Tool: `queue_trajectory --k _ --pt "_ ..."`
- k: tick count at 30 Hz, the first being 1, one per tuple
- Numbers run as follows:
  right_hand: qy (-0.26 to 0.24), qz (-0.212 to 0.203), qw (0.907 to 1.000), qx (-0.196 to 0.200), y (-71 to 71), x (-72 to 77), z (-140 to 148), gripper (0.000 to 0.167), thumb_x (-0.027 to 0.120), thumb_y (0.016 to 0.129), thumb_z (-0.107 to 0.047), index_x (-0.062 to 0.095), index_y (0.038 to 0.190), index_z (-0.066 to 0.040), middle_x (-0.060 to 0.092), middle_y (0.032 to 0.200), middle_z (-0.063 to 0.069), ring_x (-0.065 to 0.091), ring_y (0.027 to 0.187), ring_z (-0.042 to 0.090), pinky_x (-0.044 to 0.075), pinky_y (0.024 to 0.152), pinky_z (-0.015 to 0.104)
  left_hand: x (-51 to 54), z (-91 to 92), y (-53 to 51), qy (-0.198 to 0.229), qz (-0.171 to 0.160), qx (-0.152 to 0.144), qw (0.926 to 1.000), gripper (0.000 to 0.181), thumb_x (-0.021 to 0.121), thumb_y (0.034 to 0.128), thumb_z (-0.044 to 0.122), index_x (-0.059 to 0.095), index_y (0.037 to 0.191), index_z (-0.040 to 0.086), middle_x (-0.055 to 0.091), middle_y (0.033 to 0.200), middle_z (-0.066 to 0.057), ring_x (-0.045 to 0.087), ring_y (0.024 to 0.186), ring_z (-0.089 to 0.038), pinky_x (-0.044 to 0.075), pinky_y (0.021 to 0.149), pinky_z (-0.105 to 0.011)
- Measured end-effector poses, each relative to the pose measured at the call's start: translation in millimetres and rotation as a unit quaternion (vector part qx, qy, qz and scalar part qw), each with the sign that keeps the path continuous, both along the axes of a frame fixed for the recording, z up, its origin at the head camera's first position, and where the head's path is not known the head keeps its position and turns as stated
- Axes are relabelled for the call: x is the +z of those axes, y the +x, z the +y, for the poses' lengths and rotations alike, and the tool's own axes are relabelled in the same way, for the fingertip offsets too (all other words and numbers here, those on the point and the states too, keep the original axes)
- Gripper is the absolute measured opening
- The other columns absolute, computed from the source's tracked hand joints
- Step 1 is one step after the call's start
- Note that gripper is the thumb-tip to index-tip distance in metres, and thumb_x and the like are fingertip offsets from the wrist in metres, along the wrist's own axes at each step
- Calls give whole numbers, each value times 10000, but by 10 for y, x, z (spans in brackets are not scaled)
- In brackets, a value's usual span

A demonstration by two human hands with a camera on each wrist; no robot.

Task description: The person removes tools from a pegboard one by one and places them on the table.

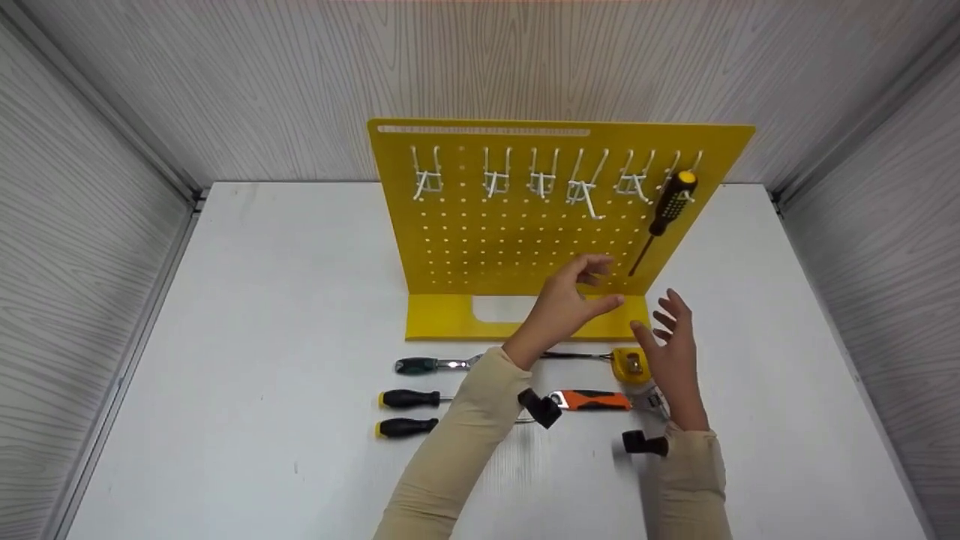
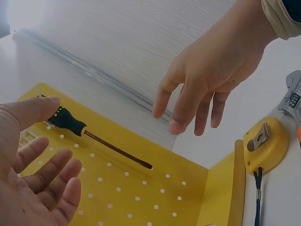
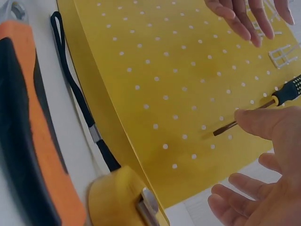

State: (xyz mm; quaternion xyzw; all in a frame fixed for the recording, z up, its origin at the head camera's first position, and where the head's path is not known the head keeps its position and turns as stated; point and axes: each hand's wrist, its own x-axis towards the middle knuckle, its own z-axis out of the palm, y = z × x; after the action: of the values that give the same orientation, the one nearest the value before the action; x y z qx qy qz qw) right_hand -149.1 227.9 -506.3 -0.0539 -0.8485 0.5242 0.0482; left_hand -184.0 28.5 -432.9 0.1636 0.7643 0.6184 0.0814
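Note:
A screwdriver with a black handle and yellow end hangs from the rightmost hook of the yellow pegboard, blade pointing down. My left hand is in the air before the board's lower part, fingers loosely bent, holding nothing. To its right my right hand is raised with fingers spread, also holding nothing. Both hands appear apart from the screwdriver. The yellow tape measure with its black strap lies beside the right hand. An adjustable wrench with an orange-and-black handle lies below; the right forearm partly covers its head.
Several white hooks line the board's upper part. On the white table lie a green-handled tool with a chrome shaft and two black-handled screwdrivers, an upper screwdriver and a lower screwdriver. My left sleeve covers parts of them.

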Motion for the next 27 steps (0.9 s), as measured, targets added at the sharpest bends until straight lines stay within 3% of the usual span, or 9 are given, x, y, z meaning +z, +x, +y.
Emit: queue_trajectory --k 4,9,14,27 --pt "-249 -119 9995 171 -79 -10 -57 803 628 938 -263 118 1548 -153 264 1546 180 365 1374 352 331 1099 477 -24 42 -67 165 -124 -6 9998 587 732 861 279 488 1378 143 553 1343 -72 547 1203 -256 497 938 -299" --pt "-377 -357 9984 220 -163 -11 -143 841 624 941 -263 55 1556 -197 214 1573 157 325 1405 340 309 1130 477 -25 96 -125 65 -228 -49 9997 649 734 853 330 449 1421 199 529 1374 -14 528 1217 -182 487 927 -250" --pt "-471 -332 9978 325 -223 -4 -185 848 604 950 -295 22 1558 -195 183 1588 151 300 1427 340 304 1141 477 -31 151 -167 -67 -249 -90 9996 680 724 856 364 417 1446 220 503 1409 6 504 1258 -171 476 971 -283" --pt "-1284 -384 9909 135 -357 18 -233 687 524 991 -253 127 1543 -147 202 1579 123 318 1430 293 346 1131 411 -36 293 -244 96 -681 -95 9976 667 726 863 312 419 1446 209 498 1414 -23 483 1297 -185 467 994 -273"
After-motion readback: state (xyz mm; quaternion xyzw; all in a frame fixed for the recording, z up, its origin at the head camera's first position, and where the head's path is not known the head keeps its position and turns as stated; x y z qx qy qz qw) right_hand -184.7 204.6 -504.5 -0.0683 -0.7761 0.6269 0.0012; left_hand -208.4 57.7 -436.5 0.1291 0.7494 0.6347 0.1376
